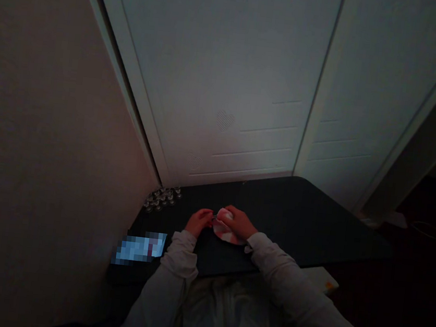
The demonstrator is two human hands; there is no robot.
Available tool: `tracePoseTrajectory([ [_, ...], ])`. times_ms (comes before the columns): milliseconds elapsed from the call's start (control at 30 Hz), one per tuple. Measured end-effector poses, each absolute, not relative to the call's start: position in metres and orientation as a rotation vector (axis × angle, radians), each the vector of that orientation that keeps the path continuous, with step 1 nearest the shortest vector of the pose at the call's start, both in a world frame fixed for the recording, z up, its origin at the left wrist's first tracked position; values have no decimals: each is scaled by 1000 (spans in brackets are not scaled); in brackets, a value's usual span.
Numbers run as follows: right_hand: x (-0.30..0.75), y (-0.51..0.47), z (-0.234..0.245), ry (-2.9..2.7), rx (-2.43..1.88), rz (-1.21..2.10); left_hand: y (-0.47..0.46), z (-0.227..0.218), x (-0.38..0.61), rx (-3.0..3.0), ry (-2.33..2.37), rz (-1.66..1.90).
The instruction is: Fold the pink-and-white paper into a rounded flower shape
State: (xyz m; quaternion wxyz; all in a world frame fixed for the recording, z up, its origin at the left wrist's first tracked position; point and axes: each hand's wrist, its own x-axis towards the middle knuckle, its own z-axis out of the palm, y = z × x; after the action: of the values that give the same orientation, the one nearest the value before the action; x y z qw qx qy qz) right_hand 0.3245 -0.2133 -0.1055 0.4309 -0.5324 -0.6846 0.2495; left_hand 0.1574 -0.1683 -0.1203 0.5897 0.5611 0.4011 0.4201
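Low over the dark table, my left hand (197, 222) is closed in a pinch on a small shiny piece (215, 216), whose kind is too small and dim to make out. My right hand (240, 223) is closed on a pink-and-white cloth (227, 235), which bunches at the fingers and hangs down below them. The shiny piece bridges the gap between my left fingertips and the upper edge of the cloth. Whether the cloth wraps around its end is hidden.
Several small shiny items (162, 197) stand grouped at the table's back left corner. A lit, blurred-out screen (140, 249) lies at the left edge of the black table (294, 219). White panels (228, 70) rise behind it. A pale box (321, 279) sits beyond the near edge.
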Motion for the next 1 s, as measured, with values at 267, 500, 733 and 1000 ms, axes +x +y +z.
tracePoseTrajectory([
  [267, 325, -214, -103, -1719, -1314, 623, -169, -120, 157, 1301, 941, 985],
  [500, 326, -215, -103, -1760, -1259, 600, -171, -118, 158, 1290, 953, 987],
  [733, 327, -214, -103, -1760, -1261, 619, -169, -120, 158, 1280, 945, 981],
  [1000, 325, -215, -101, -1745, -1304, 622, -170, -118, 158, 1276, 948, 979],
])
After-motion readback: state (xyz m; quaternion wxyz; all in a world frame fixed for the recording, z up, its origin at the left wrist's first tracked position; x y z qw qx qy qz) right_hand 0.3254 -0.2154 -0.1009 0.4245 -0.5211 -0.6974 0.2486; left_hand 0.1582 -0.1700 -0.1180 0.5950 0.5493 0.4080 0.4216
